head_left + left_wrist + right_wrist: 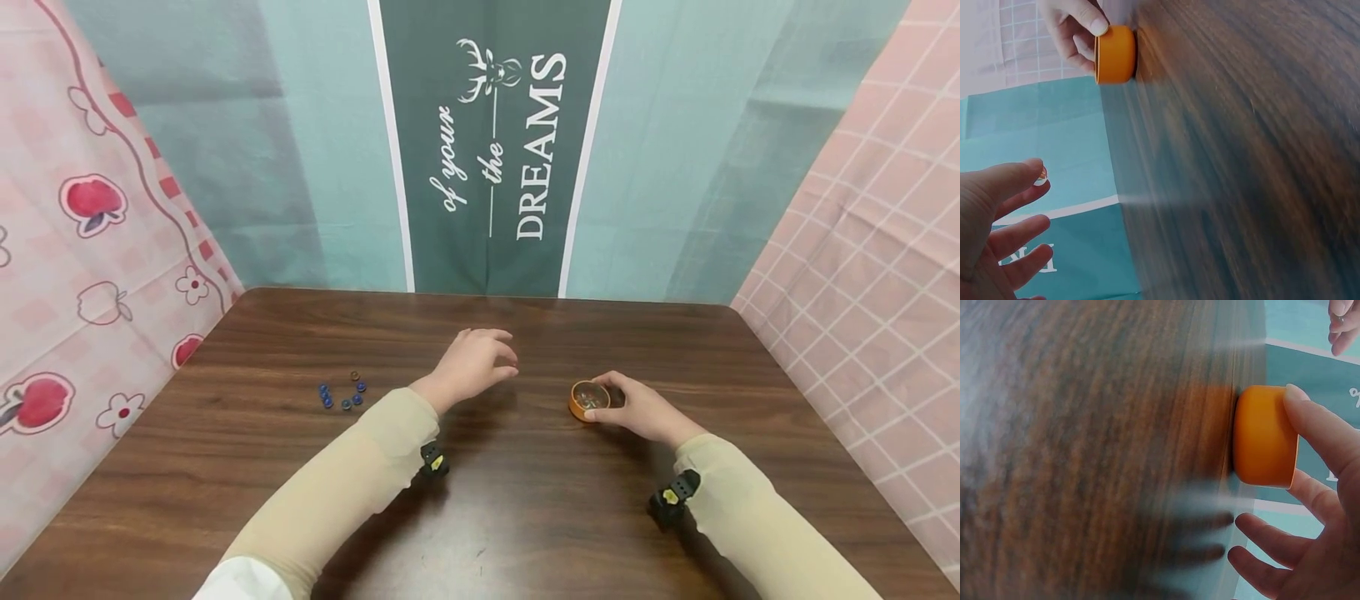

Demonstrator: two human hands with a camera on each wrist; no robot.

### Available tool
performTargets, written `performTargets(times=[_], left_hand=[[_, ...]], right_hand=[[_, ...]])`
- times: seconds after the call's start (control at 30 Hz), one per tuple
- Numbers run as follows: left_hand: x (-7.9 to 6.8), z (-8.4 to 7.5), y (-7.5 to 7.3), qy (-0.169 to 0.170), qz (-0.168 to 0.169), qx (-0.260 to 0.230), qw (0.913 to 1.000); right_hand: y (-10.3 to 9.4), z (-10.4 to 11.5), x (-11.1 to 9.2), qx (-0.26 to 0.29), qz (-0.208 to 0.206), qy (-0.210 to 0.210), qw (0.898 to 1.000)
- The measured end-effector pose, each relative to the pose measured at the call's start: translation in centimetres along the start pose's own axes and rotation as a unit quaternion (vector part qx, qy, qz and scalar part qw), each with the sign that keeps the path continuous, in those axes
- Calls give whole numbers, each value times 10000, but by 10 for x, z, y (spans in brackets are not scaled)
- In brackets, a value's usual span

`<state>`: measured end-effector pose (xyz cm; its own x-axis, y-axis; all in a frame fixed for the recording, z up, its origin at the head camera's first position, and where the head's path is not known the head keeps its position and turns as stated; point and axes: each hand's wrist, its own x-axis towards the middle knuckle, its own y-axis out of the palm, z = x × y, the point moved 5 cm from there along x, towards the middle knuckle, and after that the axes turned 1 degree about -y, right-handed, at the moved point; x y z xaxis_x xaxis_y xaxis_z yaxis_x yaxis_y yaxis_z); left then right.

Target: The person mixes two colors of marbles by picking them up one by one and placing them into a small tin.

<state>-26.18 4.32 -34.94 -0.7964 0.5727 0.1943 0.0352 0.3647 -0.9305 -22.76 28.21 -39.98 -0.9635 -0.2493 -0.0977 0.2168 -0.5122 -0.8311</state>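
Note:
Between thumb and index finger my left hand pinches a small clear glass marble with an orange fleck, over the middle of the table. The other fingers of that hand are spread and loosely bent. My right hand grips the rim of a small round orange cup with thumb and finger. The cup stands upright on the table to the right of the left hand, and small clear things show inside it from the head view. In the right wrist view two more fingers reach out beside the cup.
On the left of the brown wooden table lie several small blue marbles in a loose group, with one brownish one behind them. A green printed cloth hangs at the back edge, and pink cloths hang at both sides.

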Motion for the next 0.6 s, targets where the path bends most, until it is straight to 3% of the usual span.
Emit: performTargets(times=[0.6], left_hand=[[6,-17,13,-160,172,128,9996]], right_hand=[[-2,2,-2,67,4,-47,10000]])
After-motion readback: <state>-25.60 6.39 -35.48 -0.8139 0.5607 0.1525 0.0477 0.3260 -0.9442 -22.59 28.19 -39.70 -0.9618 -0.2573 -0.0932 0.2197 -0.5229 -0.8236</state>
